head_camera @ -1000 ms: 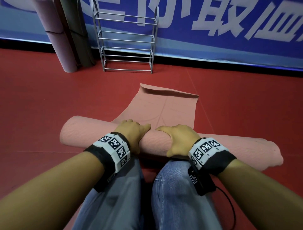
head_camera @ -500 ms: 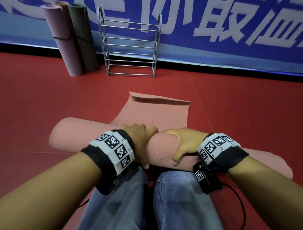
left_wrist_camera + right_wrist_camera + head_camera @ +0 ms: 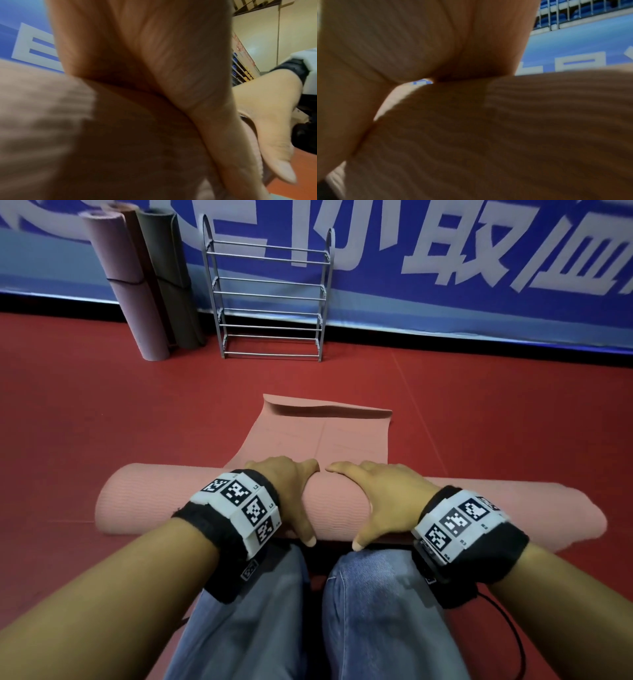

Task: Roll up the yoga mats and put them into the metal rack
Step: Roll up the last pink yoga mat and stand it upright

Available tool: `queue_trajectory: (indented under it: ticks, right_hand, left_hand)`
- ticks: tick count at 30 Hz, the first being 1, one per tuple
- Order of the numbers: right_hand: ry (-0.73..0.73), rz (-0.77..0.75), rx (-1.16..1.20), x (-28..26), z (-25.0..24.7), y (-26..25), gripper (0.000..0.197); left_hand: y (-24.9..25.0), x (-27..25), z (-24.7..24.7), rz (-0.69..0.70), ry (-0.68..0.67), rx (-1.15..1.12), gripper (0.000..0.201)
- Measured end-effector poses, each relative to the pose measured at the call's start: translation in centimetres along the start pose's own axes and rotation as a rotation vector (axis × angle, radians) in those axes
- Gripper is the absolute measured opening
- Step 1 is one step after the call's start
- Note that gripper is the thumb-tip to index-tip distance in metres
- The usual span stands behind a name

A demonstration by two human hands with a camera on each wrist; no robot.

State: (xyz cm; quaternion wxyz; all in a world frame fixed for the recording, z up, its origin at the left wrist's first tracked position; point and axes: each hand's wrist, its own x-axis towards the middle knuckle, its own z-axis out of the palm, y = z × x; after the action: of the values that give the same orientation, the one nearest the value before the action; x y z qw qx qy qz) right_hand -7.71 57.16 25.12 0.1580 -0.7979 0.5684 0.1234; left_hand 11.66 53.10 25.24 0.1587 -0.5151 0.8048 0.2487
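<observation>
A salmon-pink yoga mat [image 3: 171, 501] lies mostly rolled across the red floor in front of my knees. Its short flat tail [image 3: 322, 436] stretches ahead toward the metal rack [image 3: 270, 299], with the far edge curled up. My left hand [image 3: 291, 494] and right hand [image 3: 380, 501] sit side by side on the middle of the roll. Their fingers wrap over the top and the thumbs hook down the near side. In the left wrist view my palm [image 3: 137, 54] presses on the ribbed mat [image 3: 42, 121]. The right wrist view shows the same, palm [image 3: 402, 40] on mat [image 3: 505, 135].
The empty silver rack stands against the blue banner wall [image 3: 479, 268]. Left of it three rolled mats lean upright: pink [image 3: 126, 285], brown [image 3: 144, 268] and grey-green [image 3: 171, 278]. Red floor [image 3: 102, 412] surrounds the roll. My jeans-clad legs [image 3: 257, 611] are just behind it.
The roll has moved forward and the flat tail is shorter. Both hands shifted their hold, with thumbs now low on the near side. The rack looks nearer.
</observation>
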Motion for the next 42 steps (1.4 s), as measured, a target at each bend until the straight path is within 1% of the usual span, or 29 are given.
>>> queue_trajectory:
  ticks: [2, 5, 7, 9, 11, 13, 16, 20, 23, 26, 30, 33, 37, 39, 40, 42]
  right_hand:
    - [0.026, -0.012, -0.077, 0.2, -0.3, -0.4, 0.126]
    - [0.01, -0.012, -0.067, 0.8, -0.4, -0.8, 0.128]
    - [0.004, -0.012, -0.039, 1.1, -0.2, -0.8, 0.124]
    - [0.002, -0.012, 0.015, 0.9, 0.3, -0.6, 0.116]
    - [0.006, -0.002, 0.064, 0.7, 0.6, -0.4, 0.108]
    - [0.004, 0.018, 0.088, 0.6, 0.2, 0.0, 0.102]
    - [-0.017, 0.019, 0.097, 0.5, -1.0, 0.1, 0.095]
    - [-0.068, 0.011, 0.091, -0.1, -2.0, 0.4, 0.093]
    - [-0.107, 0.011, 0.127, -0.9, -2.6, 1.2, 0.089]
    - [-0.131, 0.016, 0.156, -1.4, -2.4, 1.7, 0.086]
    - [-0.167, -0.005, 0.162, -1.0, -2.5, 1.9, 0.09]
    - [-0.208, -0.009, 0.209, 0.1, -2.7, 2.1, 0.095]
    - [-0.247, -0.002, 0.328, 1.0, -1.1, 2.2, 0.101]
    - [-0.218, 0.006, 0.305, 0.9, -0.2, 2.3, 0.111]
    - [-0.181, 0.024, 0.252, 0.7, 0.0, 2.3, 0.116]
    - [-0.06, 0.038, 0.156, 0.2, 0.1, 2.3, 0.123]
  left_hand:
    - [0.0, -0.4, -0.1, -0.017, 0.016, -0.014, 0.085]
    - [-0.2, -0.5, -0.2, -0.046, -0.001, -0.028, 0.088]
    - [0.1, -0.6, 0.0, -0.056, 0.005, 0.0, 0.088]
    - [0.7, -0.9, 0.7, -0.05, 0.049, 0.091, 0.088]
    - [1.0, -1.3, 1.3, -0.026, 0.117, 0.227, 0.096]
    - [0.8, -1.7, 1.6, 0.009, 0.168, 0.313, 0.11]
    - [0.2, -2.1, 1.3, 0.074, 0.175, 0.344, 0.118]
    - [0.4, -2.2, 1.1, 0.111, 0.195, 0.266, 0.112]
    - [1.3, -2.2, 0.7, 0.158, 0.197, 0.219, 0.103]
    - [1.9, -2.1, 0.5, 0.185, 0.187, 0.234, 0.091]
    - [2.0, -2.2, 0.6, 0.173, 0.209, 0.27, 0.076]
    - [1.8, -2.0, 0.6, 0.14, 0.201, 0.237, 0.075]
    - [2.0, -1.6, 0.9, 0.088, 0.162, 0.242, 0.074]
    - [2.1, -1.1, 0.9, 0.068, 0.115, 0.236, 0.075]
    - [2.1, -0.7, 0.6, 0.058, 0.082, 0.206, 0.075]
    - [1.6, 0.2, -0.1, 0.049, 0.028, 0.098, 0.076]
